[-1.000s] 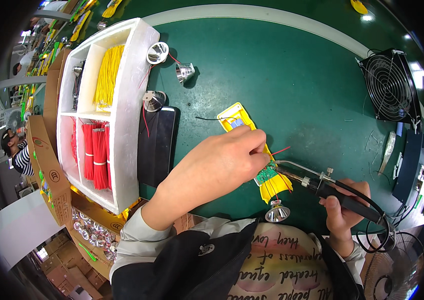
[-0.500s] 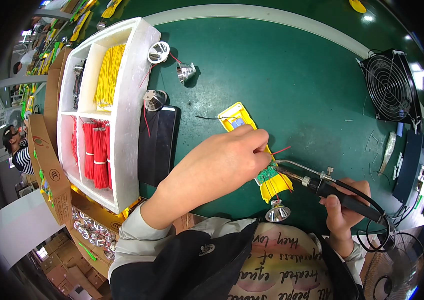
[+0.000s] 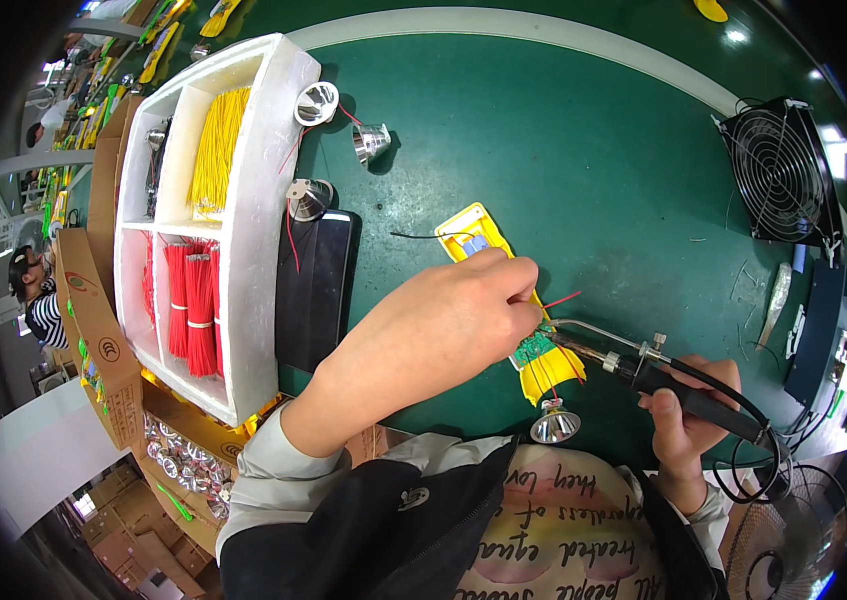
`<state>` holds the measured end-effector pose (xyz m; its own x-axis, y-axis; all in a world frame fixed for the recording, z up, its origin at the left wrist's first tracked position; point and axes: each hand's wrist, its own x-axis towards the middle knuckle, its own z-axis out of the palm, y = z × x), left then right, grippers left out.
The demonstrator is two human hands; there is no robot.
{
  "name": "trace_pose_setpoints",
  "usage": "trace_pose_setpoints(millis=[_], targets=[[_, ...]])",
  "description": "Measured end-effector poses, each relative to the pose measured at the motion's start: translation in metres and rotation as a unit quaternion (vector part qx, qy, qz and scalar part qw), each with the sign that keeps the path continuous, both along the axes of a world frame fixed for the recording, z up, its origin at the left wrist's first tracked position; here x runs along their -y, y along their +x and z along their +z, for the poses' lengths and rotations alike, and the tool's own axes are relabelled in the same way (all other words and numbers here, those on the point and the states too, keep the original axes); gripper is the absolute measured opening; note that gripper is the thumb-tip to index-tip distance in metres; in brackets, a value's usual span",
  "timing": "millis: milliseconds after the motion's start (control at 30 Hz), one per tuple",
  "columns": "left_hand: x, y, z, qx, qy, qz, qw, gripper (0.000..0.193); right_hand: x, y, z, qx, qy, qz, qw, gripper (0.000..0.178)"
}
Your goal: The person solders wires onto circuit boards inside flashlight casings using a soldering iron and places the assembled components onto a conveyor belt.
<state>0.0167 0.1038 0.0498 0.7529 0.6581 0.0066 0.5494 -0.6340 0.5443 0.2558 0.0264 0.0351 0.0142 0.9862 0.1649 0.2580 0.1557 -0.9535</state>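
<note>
A yellow plastic housing (image 3: 553, 378) lies on the green table, with a green circuit board (image 3: 534, 347) and blue parts (image 3: 475, 244) in it. My left hand (image 3: 469, 310) is closed in a pinch over its middle; the fingertips hide what they hold. A red wire (image 3: 564, 299) sticks out beside those fingers. My right hand (image 3: 689, 420) grips the black handle of a soldering iron (image 3: 664, 385) with a thin metal feed tube; its tip is at the board beside my left fingertips. Thin wires run from the board toward a silver reflector cup (image 3: 556, 424) at the housing's near end.
To the left stands a white foam box (image 3: 249, 300) with bundles of red wires (image 3: 191, 310) and yellow wires (image 3: 219, 150). Next to it are a black flat case (image 3: 319, 290) and reflector cups (image 3: 372, 145). A black fan (image 3: 779, 170) and a dark device (image 3: 817, 335) stand right.
Both my hands, the soldering iron and the housing hold practically the same place. A person in a striped top at the far left has shifted slightly.
</note>
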Motion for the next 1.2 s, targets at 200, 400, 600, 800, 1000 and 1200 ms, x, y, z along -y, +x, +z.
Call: trace_pose_setpoints(millis=[200,400,600,800,1000,1200], targets=[[-0.001,0.001,0.001,-0.003,-0.006,-0.007,1.0,0.011,-0.004,-0.005,0.002,0.038,0.019,-0.016,0.999,0.034],[-0.001,0.001,0.0,0.004,-0.006,-0.005,1.0,0.011,-0.001,-0.004,0.004,0.053,0.019,-0.005,0.998,0.032],[-0.002,0.002,0.0,0.002,-0.008,-0.003,1.0,0.011,0.0,-0.002,0.01,0.048,-0.02,-0.003,0.999,0.028],[-0.001,0.001,0.002,0.0,-0.011,0.002,1.0,0.011,0.005,0.0,0.018,0.053,0.035,-0.015,0.998,0.029],[-0.001,0.0,0.001,0.0,-0.004,-0.007,1.0,0.011,0.005,0.009,0.027,0.027,0.034,-0.079,0.996,0.032],[0.001,0.0,0.002,0.01,0.003,-0.003,1.0,0.011,0.004,0.017,0.014,0.006,0.065,-0.103,0.993,0.026]])
